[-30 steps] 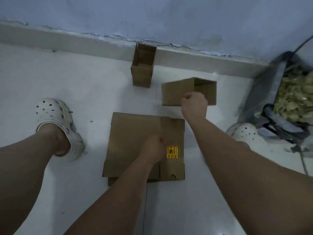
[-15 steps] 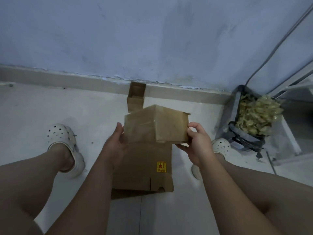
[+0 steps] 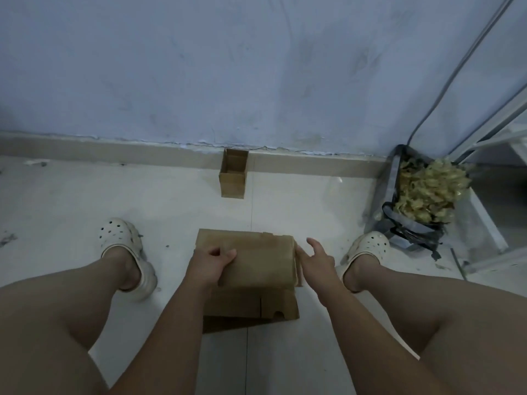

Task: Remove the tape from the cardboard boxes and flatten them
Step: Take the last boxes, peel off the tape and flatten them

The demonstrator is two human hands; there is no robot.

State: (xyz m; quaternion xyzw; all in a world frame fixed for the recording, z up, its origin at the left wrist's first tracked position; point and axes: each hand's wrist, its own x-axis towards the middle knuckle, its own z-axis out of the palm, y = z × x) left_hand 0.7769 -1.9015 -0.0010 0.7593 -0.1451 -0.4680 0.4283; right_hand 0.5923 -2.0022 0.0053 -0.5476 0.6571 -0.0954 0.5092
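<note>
Pale floor [image 3: 71, 195], left hand [image 3: 211, 266] fingers clamped on cardboard box [image 3: 262, 260], right hand [image 3: 316, 260] fingers apart, bag [image 3: 389, 181] of crumpled yellowish scraps [image 3: 427, 192]

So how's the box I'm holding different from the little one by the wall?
The held box looks wider and sits over flattened cardboard; the wall box is narrow, open-topped, by the baseboard. The left hand grips the held box; nothing touches the wall box. Both are brown cardboard.
</note>
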